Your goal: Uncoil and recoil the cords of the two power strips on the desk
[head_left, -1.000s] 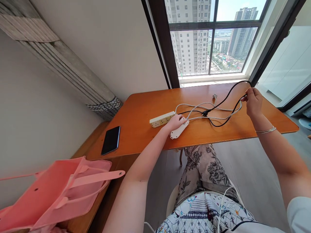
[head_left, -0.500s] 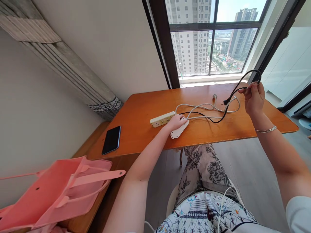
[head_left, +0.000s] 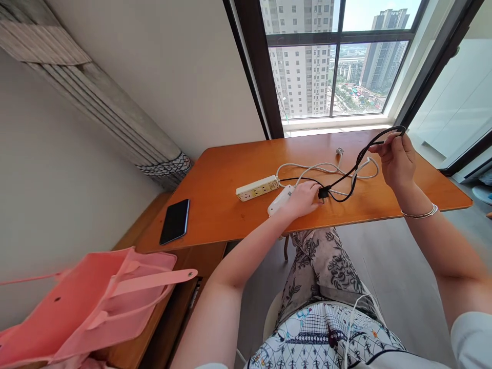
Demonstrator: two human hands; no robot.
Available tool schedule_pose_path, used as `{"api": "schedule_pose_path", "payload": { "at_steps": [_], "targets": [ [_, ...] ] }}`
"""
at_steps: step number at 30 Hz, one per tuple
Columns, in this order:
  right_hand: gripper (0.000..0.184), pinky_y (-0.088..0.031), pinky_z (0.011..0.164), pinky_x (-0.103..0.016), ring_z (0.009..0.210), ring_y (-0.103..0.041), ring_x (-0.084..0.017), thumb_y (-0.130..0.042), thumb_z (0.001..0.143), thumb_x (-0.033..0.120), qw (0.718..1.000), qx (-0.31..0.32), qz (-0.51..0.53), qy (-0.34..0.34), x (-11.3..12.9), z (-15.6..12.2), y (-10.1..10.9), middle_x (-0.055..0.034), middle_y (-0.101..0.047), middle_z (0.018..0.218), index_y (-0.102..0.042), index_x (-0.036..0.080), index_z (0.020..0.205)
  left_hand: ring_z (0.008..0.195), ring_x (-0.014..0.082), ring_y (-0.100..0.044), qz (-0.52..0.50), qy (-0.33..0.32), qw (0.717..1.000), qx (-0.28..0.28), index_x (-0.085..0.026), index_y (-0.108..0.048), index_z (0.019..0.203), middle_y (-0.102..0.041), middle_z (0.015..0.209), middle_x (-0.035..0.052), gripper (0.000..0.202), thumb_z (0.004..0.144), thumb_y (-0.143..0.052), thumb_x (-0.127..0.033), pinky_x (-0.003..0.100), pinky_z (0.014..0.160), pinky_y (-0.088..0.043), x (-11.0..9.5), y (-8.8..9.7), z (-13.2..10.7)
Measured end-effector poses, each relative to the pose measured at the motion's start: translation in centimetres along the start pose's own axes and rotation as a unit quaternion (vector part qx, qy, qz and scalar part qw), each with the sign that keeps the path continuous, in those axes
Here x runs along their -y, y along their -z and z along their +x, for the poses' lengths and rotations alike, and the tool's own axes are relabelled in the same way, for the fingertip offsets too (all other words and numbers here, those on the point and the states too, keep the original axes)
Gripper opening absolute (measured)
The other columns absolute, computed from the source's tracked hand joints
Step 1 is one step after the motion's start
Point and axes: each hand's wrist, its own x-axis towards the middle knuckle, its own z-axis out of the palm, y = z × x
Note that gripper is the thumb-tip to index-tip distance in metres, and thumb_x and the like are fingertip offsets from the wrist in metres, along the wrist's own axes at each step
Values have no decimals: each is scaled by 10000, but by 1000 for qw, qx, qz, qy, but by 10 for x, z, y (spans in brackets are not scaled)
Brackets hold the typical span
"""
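My right hand (head_left: 395,159) is raised over the far right of the wooden table (head_left: 230,215), fingers closed on a loop of black cable (head_left: 361,154). The cable hangs down to its black plug (head_left: 323,193), which lies on the table at the fingertips of my left hand (head_left: 305,199). That hand rests beside a small white power strip (head_left: 280,200); its fingers reach for the plug, and whether they grip it I cannot tell. A white cord (head_left: 326,169) loops across the table behind them.
A cream power strip (head_left: 257,188) lies left of my left hand. A black phone (head_left: 175,221) sits near the table's left edge. A pink bag (head_left: 84,302) stands at the lower left. Behind the table is a window (head_left: 330,61), and my patterned lap (head_left: 326,307) is below.
My left hand has left the white power strip and moved right to the black plug. My right hand lowered slightly with the cable loop, and the plug came down onto the table.
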Motion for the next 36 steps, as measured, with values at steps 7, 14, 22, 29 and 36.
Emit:
{"api": "schedule_pose_path", "payload": {
  "at_steps": [7,14,22,29,36],
  "targets": [
    [423,-598,627,-308,633,-695,-163,-642,873,625,995,-3,-41,-90,10,-1,0,54,-435,565,-552,229,755,1146,278,-642,-60,-9,997,43,-162,-658,1079,-706,1166,132,218,918,-567,-277,439,1033,-479,-6,-15,15],
    [327,-595,657,-330,690,-717,-191,-689,860,537,984,-24,-70,-159,11,5,12,29,-499,592,-623,226,783,992,219,-677,-208,136,969,2,-173,-627,1036,-724,1087,103,188,949,-467,-221,355,905,-530,12,-28,26],
    [386,-574,569,-276,635,-716,-172,-682,848,586,983,-55,-104,-142,4,5,13,38,-525,566,-613,217,757,1220,302,-590,-92,101,990,-18,-152,-571,1232,-671,1247,159,399,833,-572,-148,451,1066,-442,-3,-37,31],
    [405,-591,577,-262,651,-709,-155,-688,838,608,981,-107,-61,-149,-8,12,26,53,-513,554,-584,227,750,1180,297,-606,-107,88,990,-23,-124,-553,1278,-671,1222,149,457,868,-652,-298,450,1079,-428,5,-44,29],
    [292,-580,619,-269,557,-657,-123,-748,815,476,974,57,-156,-151,14,0,17,37,-579,553,-706,195,751,977,204,-644,-171,35,985,-15,-164,-669,1112,-606,1114,116,267,934,-471,-182,351,944,-513,9,-33,36]
  ]
}}
